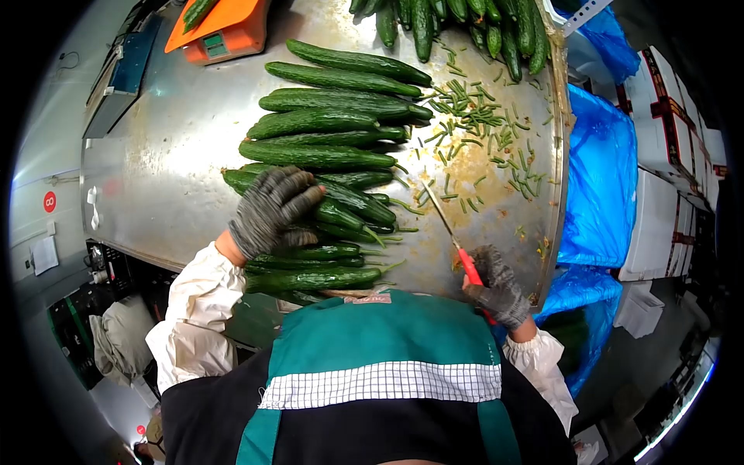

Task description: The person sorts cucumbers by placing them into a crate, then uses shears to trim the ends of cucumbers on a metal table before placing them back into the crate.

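Observation:
A row of long green cucumbers (325, 157) lies side by side on the metal table (186, 101), their stem ends pointing right. My left hand (273, 211), in a grey glove, rests on the cucumbers in the near half of the row, its fingers spread over them. To the right, my right hand (500, 288), also gloved, is closed round the red handle of a knife (442, 215). The thin blade points up and left, apart from the cucumbers. Many short cut stem pieces (473, 112) lie scattered beyond the blade.
At the far left stands an orange scale (232, 31) with a cucumber on it. More cucumbers (465, 19) are heaped at the far edge. Right of the table hang blue plastic liners (601, 178), with white boxes (655, 225) behind them.

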The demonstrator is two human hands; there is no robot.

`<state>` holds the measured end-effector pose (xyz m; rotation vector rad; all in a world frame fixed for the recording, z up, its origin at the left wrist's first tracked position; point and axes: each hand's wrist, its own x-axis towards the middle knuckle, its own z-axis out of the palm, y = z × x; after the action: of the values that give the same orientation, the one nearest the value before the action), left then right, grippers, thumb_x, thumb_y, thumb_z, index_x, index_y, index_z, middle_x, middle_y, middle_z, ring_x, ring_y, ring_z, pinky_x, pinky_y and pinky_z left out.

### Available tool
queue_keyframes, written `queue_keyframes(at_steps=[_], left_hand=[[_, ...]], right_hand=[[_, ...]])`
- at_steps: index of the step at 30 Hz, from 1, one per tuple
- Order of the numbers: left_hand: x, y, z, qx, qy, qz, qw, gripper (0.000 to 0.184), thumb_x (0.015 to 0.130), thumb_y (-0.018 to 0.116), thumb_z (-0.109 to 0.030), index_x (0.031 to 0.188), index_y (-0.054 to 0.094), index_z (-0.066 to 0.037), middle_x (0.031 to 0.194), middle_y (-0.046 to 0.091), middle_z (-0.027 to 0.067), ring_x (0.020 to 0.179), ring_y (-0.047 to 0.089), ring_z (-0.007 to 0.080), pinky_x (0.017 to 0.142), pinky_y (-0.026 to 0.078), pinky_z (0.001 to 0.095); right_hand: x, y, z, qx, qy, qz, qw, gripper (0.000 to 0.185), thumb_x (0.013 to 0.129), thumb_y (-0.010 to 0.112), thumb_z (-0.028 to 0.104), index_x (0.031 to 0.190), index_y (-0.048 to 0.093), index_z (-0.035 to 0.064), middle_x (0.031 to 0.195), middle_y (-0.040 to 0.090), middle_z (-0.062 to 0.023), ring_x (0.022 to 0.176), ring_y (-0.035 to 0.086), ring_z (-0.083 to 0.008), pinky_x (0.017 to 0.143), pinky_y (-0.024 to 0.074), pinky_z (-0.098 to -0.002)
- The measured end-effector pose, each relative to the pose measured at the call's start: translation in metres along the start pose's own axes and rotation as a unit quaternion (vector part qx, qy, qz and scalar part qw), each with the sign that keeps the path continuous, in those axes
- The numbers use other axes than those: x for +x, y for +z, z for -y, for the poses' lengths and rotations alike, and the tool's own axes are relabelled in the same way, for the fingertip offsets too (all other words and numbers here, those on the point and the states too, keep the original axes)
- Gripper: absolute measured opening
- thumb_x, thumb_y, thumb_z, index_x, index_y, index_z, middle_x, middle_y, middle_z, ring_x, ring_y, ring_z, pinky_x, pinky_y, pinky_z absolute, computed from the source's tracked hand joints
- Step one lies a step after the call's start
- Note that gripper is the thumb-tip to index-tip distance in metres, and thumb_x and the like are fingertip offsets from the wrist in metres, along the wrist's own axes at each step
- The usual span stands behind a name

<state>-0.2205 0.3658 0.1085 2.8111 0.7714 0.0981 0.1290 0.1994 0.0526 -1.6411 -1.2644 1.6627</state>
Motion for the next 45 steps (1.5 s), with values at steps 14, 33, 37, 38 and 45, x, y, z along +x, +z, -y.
queue_keyframes(at_steps=[14,33,37,38,45], left_hand=[[0.000,0.029,-0.012,0.018,-0.042,-0.030,0.998,0.060,0.064,0.064,-0.038,0.116,0.047,-0.012,0.114,0.049,0.0100,0.106,0.044,0.0294,0.090,0.033,0.0440],[0.001,0.028,-0.013,0.016,-0.050,-0.038,0.998,0.061,0.062,0.065,-0.037,0.114,0.048,-0.011,0.113,0.050,0.0099,0.104,0.045,0.0298,0.088,0.035,0.0435],[0.000,0.028,-0.014,0.010,-0.050,-0.037,0.998,0.061,0.060,0.067,-0.034,0.113,0.049,-0.009,0.113,0.050,0.0110,0.104,0.046,0.0309,0.087,0.035,0.0435],[0.000,0.028,-0.014,0.009,-0.049,-0.037,0.998,0.061,0.060,0.067,-0.034,0.113,0.049,-0.009,0.113,0.050,0.0110,0.104,0.046,0.0309,0.087,0.035,0.0435],[-0.002,0.031,-0.016,0.025,-0.054,-0.047,0.997,0.062,0.060,0.067,-0.034,0.113,0.049,-0.008,0.113,0.050,0.0112,0.104,0.046,0.0313,0.087,0.035,0.0437]], right_hand=[[0.028,0.016,0.048,0.353,0.129,0.140,0.916,0.042,0.074,0.059,0.028,0.099,0.043,-0.0013,0.072,0.054,-0.0140,0.063,0.057,-0.0192,0.057,0.0473,-0.0283],[0.041,0.033,0.061,0.325,0.197,0.110,0.919,0.031,0.077,0.054,0.020,0.098,0.040,0.0032,0.063,0.053,-0.0134,0.044,0.053,-0.0207,0.041,0.0435,-0.0294],[0.040,0.035,0.070,0.253,0.209,0.085,0.941,0.031,0.077,0.056,0.020,0.099,0.041,0.0046,0.062,0.052,-0.0115,0.043,0.051,-0.0185,0.039,0.0422,-0.0278],[0.040,0.036,0.069,0.254,0.209,0.084,0.941,0.031,0.077,0.056,0.020,0.099,0.041,0.0046,0.062,0.052,-0.0115,0.043,0.051,-0.0185,0.039,0.0422,-0.0278],[0.036,0.038,0.071,0.244,0.209,0.056,0.945,0.026,0.079,0.052,0.015,0.097,0.041,0.0011,0.061,0.051,-0.0105,0.041,0.049,-0.0169,0.038,0.0412,-0.0281]])
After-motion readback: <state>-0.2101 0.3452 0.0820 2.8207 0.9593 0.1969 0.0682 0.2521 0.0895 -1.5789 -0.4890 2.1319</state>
